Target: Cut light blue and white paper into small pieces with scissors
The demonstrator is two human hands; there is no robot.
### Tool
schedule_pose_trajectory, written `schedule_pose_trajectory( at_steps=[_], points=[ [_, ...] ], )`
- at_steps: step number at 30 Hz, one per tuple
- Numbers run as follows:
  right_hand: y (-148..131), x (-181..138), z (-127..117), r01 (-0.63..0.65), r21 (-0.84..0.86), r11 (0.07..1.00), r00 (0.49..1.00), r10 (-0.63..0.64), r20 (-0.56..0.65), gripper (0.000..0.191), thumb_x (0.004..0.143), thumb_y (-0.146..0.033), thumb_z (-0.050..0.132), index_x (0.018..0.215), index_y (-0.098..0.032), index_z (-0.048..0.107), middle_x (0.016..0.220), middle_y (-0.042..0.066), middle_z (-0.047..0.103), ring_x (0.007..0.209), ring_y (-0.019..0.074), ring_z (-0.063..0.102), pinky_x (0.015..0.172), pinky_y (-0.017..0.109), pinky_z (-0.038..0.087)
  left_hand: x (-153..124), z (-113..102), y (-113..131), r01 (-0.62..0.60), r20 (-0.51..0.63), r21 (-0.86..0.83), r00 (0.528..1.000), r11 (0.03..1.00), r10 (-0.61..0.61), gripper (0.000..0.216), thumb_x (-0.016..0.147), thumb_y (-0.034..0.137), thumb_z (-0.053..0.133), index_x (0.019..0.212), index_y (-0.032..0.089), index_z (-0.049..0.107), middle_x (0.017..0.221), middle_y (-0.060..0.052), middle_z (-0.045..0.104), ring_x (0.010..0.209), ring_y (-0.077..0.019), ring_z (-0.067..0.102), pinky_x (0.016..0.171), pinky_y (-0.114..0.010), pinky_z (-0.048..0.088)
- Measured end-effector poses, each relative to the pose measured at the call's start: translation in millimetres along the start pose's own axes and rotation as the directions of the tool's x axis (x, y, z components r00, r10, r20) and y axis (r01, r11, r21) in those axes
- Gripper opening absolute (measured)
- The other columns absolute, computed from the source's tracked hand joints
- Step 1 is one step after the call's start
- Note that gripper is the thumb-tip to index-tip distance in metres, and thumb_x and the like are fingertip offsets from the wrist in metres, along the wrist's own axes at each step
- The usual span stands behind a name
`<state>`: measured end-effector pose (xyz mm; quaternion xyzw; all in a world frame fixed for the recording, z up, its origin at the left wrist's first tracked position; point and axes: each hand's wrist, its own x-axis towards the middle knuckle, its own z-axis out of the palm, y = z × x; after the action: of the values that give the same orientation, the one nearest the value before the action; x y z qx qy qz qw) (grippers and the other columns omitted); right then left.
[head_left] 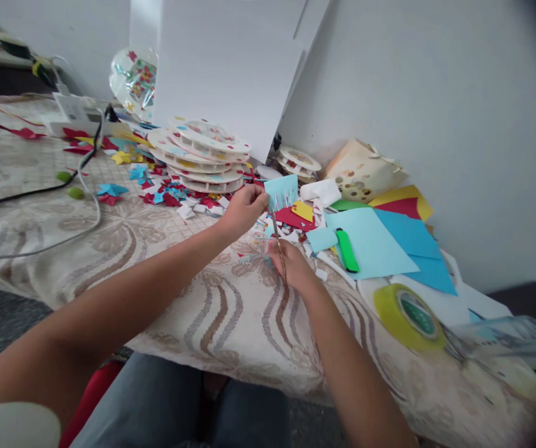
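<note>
Cloth-covered and crowded, our tabletop [127, 236] stands against a pale wall [417, 93]. Our left hand [244, 208] pinches the light blue paper [282, 186] by its left side, held up near the stack of white discs [209, 148]; our right hand [292, 264] grips the scissors [276, 226], blades pointing up at the slitted lower edge. We cannot tell how widely they part. Since the slits already seem to reach well into the sheet, one cut too far could sever a strip. Our left fingertips sit near the blade tips, so a slip could nick them. Uneven pulling might tear the thin strips, and a dropped piece could vanish among the loose scraps [292, 236].
</note>
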<state>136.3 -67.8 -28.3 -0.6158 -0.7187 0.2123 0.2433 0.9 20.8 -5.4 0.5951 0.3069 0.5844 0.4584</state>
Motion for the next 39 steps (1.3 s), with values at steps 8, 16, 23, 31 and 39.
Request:
schedule_pose_trajectory(
  at_steps=[8, 16, 23, 31, 39],
  points=[
    [-3, -1, 0, 0.004, -0.028, 1.0, 1.0, -0.005, -0.014, 0.056, 0.082, -0.067, 0.02, 0.059, -0.019, 0.037, 0.053, -0.002, 0.044, 0.051, 0.0113, 0.042, 0.049, 0.022, 0.028, -1, -2, 6, -0.011, -0.079, 0.023, 0.997, 1.0, 0.013, 0.012, 0.078, 0.016, 0.046, 0.066, 0.017, 0.043, 0.052, 0.003, 0.047, 0.049, -0.0071, 0.044, 0.05, -0.022, 0.035],
    [-1, 0, 0, -0.037, -0.04, 0.998, 0.999, 0.037, -0.009, 0.058, 0.08, -0.069, 0.019, 0.062, -0.019, 0.04, 0.054, -0.001, 0.046, 0.052, 0.0121, 0.045, 0.049, 0.022, 0.029, -4, 5, -7, -0.032, -0.08, 0.063, 0.996, 0.998, 0.037, 0.011, 0.077, 0.019, 0.047, 0.067, 0.017, 0.044, 0.055, 0.003, 0.047, 0.051, -0.007, 0.044, 0.05, -0.021, 0.034],
    [-7, -1, -1, -0.06, -0.071, 0.996, 0.998, 0.059, -0.02, 0.059, 0.08, -0.07, 0.018, 0.062, -0.019, 0.041, 0.051, -0.001, 0.046, 0.05, 0.0118, 0.045, 0.051, 0.023, 0.03, -6, 7, -6, 0.026, -0.107, 0.084, 0.994, 0.996, -0.017, 0.011, 0.078, 0.019, 0.047, 0.067, 0.016, 0.046, 0.055, 0.002, 0.049, 0.052, -0.0072, 0.046, 0.052, -0.021, 0.036],
    [-11, -2, -2, -0.093, -0.09, 0.992, 0.996, 0.091, -0.021, 0.059, 0.079, -0.071, 0.017, 0.06, -0.019, 0.04, 0.05, -0.001, 0.047, 0.05, 0.0122, 0.047, 0.053, 0.023, 0.032, -8, 9, -5, 0.049, -0.132, 0.029, 0.99, 0.998, -0.044, 0.011, 0.078, 0.018, 0.047, 0.067, 0.016, 0.046, 0.056, 0.003, 0.049, 0.051, -0.0067, 0.047, 0.053, -0.021, 0.038],
    [-6, 0, -1, -0.077, -0.12, 0.99, 0.997, 0.074, -0.029, 0.06, 0.08, -0.07, 0.017, 0.063, -0.019, 0.043, 0.055, 0.001, 0.051, 0.054, 0.0136, 0.049, 0.055, 0.024, 0.033, -13, 12, -4, 0.05, -0.128, 0.05, 0.991, 0.998, -0.043, 0.012, 0.078, 0.018, 0.047, 0.066, 0.016, 0.046, 0.056, 0.003, 0.049, 0.052, -0.0067, 0.047, 0.052, -0.02, 0.037]
  ],
)
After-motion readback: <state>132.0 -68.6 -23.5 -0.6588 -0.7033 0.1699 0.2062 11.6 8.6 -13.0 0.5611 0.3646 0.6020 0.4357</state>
